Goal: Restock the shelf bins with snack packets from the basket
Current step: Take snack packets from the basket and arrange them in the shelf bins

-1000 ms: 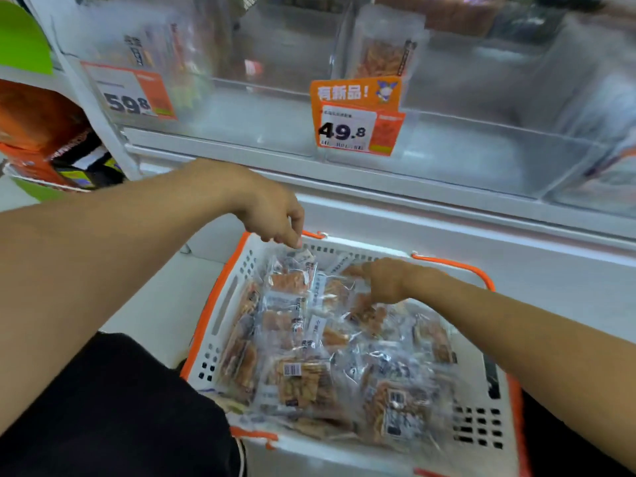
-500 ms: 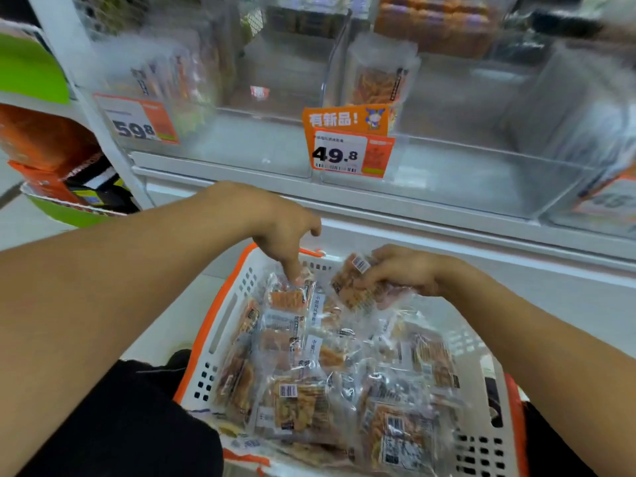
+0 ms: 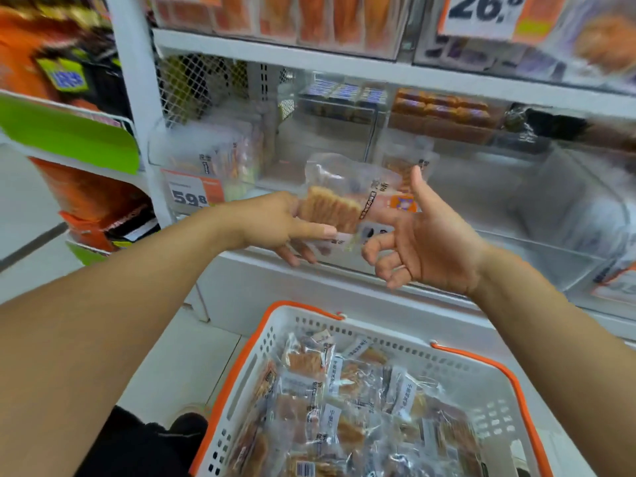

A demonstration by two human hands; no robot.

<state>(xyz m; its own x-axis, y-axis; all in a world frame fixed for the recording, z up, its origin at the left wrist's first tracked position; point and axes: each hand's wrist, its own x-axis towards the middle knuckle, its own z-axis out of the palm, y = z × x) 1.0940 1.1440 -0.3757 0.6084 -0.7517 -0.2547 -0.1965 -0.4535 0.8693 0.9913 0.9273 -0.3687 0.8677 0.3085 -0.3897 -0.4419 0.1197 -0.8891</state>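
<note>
Retail shop, snack aisle, from what I see. White shelving w/ clear shelf bins of packaged snacks, orange price tags ("59.8", "26.8"), plus a white/orange shopping basket full of snack packets.

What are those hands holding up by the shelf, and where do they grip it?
A clear snack packet: the left hand holds its left edge, and the right hand meets its right edge, though that contact is partly hidden.
</note>
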